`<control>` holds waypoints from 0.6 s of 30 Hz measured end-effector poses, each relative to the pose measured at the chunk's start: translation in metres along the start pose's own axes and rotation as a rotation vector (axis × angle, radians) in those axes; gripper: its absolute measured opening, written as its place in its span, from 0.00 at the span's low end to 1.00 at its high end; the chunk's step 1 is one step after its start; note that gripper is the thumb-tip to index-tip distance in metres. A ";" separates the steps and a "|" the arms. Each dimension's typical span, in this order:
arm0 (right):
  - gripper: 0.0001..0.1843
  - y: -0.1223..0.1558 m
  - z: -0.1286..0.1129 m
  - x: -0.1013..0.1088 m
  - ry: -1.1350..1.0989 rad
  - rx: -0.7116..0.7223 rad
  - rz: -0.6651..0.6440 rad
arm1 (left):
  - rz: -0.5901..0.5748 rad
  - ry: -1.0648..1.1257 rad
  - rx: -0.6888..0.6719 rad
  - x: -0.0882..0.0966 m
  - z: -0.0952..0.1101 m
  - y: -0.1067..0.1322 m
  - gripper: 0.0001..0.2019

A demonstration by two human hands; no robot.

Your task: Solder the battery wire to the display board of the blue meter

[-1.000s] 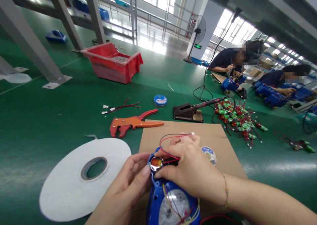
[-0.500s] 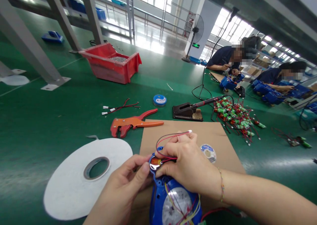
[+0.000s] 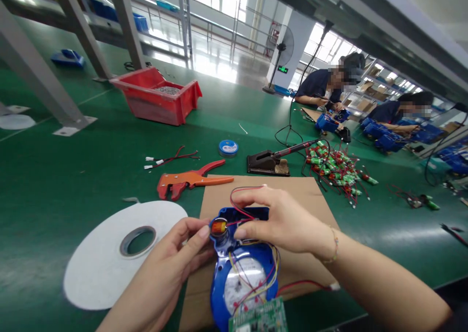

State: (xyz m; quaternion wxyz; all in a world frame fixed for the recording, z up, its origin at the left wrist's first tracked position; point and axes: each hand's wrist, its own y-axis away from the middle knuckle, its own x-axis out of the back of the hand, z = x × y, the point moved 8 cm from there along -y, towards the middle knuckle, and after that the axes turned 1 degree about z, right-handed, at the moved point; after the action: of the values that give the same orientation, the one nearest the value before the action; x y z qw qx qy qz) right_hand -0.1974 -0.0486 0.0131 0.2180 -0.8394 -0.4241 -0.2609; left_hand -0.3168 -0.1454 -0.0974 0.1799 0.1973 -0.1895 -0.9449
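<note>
Right now the blue plastic housing (image 3: 218, 288), open-faced with a rounded body, sits over the near part of a flat tan cardboard sheet (image 3: 307, 195). The person's left hand (image 3: 175, 259) pinches the rim of its narrower far end between thumb and fingers, just beside an orange-yellow cylindrical part (image 3: 219, 226) seated there. The right hand (image 3: 292, 220) is over the housing, thumb and forefinger spread apart, with a thin red-and-black wire pair (image 3: 241, 211) looping beside them; whether its hidden fingers grip anything, I can't tell. Yellow and red wires cross the housing's body towards a green circuit board (image 3: 263, 317) at the cardboard's near side. An orange-and-red wire stripper (image 3: 190, 178) reaches onto the cardboard's far left corner, a broad white roll (image 3: 95, 263) lies left of the cardboard, and a black soldering-iron stand (image 3: 263, 164) stands just past its far edge.
</note>
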 end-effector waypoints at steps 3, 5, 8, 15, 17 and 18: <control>0.20 0.030 0.022 0.023 -0.199 -0.149 0.152 | 0.034 -0.049 -0.022 0.004 0.003 0.002 0.14; 0.18 0.057 0.037 0.028 -0.301 -0.237 0.251 | 0.104 -0.086 -0.049 0.013 0.002 0.005 0.18; 0.15 0.099 0.054 0.026 -0.402 -0.304 0.392 | 0.258 -0.225 -0.222 0.034 0.009 0.016 0.26; 0.17 0.161 0.081 -0.004 -0.560 -0.397 0.468 | 0.132 -0.586 -0.634 0.015 0.040 0.041 0.23; 0.17 0.170 0.081 0.003 -0.534 -0.372 0.490 | 0.096 -0.519 -0.542 0.008 0.035 0.039 0.28; 0.16 0.172 0.078 0.009 -0.492 -0.343 0.493 | 0.120 -0.454 -0.490 0.007 0.029 0.040 0.29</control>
State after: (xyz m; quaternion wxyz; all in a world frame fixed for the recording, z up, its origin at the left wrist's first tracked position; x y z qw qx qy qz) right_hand -0.0313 -0.0907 -0.0661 0.0225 -0.9778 -0.1997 -0.0587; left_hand -0.3251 -0.1746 -0.0575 0.2306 -0.0787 -0.0031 -0.9699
